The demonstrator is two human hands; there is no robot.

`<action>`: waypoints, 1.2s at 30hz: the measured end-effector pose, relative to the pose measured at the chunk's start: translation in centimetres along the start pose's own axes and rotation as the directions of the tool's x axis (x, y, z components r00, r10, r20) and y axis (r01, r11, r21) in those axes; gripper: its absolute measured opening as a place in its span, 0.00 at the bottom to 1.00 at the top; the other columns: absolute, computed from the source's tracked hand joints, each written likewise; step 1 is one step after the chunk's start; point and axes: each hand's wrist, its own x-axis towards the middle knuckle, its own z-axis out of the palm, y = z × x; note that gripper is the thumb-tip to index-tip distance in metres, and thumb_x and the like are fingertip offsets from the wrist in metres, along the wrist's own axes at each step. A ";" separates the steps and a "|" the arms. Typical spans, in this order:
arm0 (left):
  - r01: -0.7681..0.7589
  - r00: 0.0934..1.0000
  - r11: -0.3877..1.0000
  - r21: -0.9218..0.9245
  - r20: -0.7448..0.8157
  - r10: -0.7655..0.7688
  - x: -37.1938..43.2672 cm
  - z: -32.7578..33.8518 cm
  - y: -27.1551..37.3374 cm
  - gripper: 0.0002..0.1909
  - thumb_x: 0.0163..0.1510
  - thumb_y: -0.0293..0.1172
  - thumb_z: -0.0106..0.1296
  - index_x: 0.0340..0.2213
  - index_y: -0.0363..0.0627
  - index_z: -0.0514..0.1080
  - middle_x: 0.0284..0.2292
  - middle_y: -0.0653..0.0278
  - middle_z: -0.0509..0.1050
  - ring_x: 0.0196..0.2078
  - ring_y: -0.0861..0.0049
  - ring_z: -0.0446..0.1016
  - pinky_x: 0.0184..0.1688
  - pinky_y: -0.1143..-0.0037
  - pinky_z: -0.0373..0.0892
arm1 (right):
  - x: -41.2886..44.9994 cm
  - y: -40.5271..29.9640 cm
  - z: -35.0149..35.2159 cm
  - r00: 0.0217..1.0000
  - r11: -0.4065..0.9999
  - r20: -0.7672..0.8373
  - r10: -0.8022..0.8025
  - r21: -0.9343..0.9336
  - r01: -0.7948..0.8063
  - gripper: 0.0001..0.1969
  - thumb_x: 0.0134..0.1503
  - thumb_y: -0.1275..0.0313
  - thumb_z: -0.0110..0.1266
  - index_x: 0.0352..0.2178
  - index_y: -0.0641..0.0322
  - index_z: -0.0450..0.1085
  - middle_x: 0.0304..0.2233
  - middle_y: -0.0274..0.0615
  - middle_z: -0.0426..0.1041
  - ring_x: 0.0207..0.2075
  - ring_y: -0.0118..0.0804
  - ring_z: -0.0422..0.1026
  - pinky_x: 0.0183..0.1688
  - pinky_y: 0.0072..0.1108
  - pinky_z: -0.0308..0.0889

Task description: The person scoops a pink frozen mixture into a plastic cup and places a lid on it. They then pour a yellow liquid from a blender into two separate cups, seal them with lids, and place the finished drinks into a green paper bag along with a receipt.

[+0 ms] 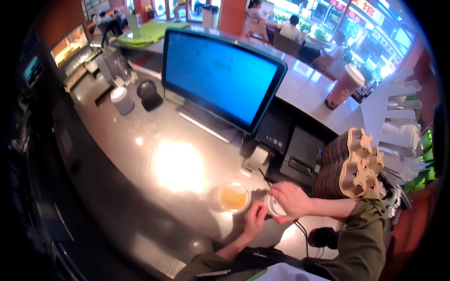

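A white plastic lid (275, 206) on a cup lies under my right hand (290, 199), whose fingers wrap over its far and right sides. The cup body below is mostly hidden. My left hand (256, 218) has curled fingers right against the near left side of this cup; whether they grip it is not clear. Just left of both hands, a clear plastic cup (235, 197) with a yellow-orange drink stands on the metal counter (140, 158).
Beyond the hands stand a monitor (221, 77) and a small printer (258, 158). To the right are stacked cardboard cup carriers (337, 168), lid racks (402, 114) and a black scanner-like device (321, 237). A tall lidded paper cup (344, 86) stands on the raised ledge; seated people are behind.
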 end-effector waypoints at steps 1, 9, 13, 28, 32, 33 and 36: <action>-0.064 0.998 0.998 0.028 -0.002 0.064 0.2 -0.1 -0.2 0.05 0.50 0.28 0.43 0.26 0.39 0.63 0.22 0.67 0.63 0.24 0.82 0.61 0.28 0.83 0.60 | 0.4 -0.4 -0.3 1.000 1.000 0.025 0.007 0.018 -0.008 0.35 0.31 0.54 0.56 0.38 0.69 0.58 0.37 0.51 0.61 0.37 0.48 0.63 0.38 0.30 0.62; -0.184 0.973 0.977 -0.108 0.120 0.197 2.2 2.2 -3.7 0.31 0.48 0.44 0.33 0.47 0.29 0.53 0.45 0.48 0.60 0.47 0.61 0.60 0.49 0.70 0.56 | -0.2 -1.2 -0.2 0.996 0.996 -0.028 0.083 0.024 -0.082 0.34 0.29 0.59 0.54 0.40 0.68 0.59 0.38 0.47 0.63 0.39 0.42 0.62 0.42 0.27 0.58; -0.085 0.977 0.945 -0.315 0.161 0.141 0.8 2.2 -6.1 0.31 0.49 0.42 0.32 0.50 0.30 0.50 0.49 0.48 0.56 0.51 0.62 0.57 0.51 0.67 0.54 | -0.8 -0.5 0.8 0.999 0.998 0.022 0.049 0.042 -0.049 0.38 0.35 0.49 0.49 0.42 0.71 0.57 0.41 0.50 0.61 0.42 0.46 0.61 0.44 0.31 0.56; -0.286 0.930 0.921 0.266 -0.155 0.333 0.1 4.8 -2.7 0.27 0.57 0.41 0.26 0.52 0.35 0.45 0.53 0.52 0.48 0.55 0.65 0.50 0.55 0.70 0.51 | -22.1 -4.1 -2.5 0.522 0.861 -0.844 0.126 -0.168 -0.480 0.15 0.39 0.68 0.57 0.31 0.63 0.68 0.29 0.39 0.69 0.30 0.41 0.68 0.32 0.28 0.63; -0.629 0.680 0.590 0.506 -0.008 0.733 -1.3 3.8 -4.7 0.23 0.56 0.36 0.30 0.50 0.35 0.50 0.51 0.51 0.53 0.51 0.62 0.55 0.53 0.68 0.53 | -41.6 -3.9 -0.7 -0.280 0.261 -0.849 0.449 0.424 -0.867 0.06 0.45 0.76 0.51 0.28 0.65 0.67 0.23 0.42 0.68 0.24 0.33 0.68 0.26 0.20 0.63; -0.627 0.680 0.619 0.473 -0.056 0.731 -3.1 4.9 -2.0 0.23 0.56 0.36 0.31 0.49 0.35 0.51 0.49 0.51 0.54 0.50 0.63 0.56 0.52 0.68 0.53 | -46.3 -2.8 0.3 -0.252 0.142 -0.888 0.386 0.327 -0.934 0.06 0.46 0.74 0.50 0.28 0.62 0.67 0.22 0.40 0.67 0.23 0.33 0.68 0.26 0.20 0.62; -0.687 0.636 0.555 0.468 0.020 0.771 -5.8 8.0 -0.4 0.20 0.54 0.33 0.33 0.47 0.34 0.53 0.48 0.50 0.56 0.49 0.62 0.57 0.51 0.67 0.54 | -52.3 0.1 -0.8 -0.184 -0.104 -0.873 0.451 0.154 -0.983 0.04 0.43 0.73 0.51 0.24 0.58 0.68 0.23 0.36 0.64 0.27 0.37 0.67 0.27 0.26 0.63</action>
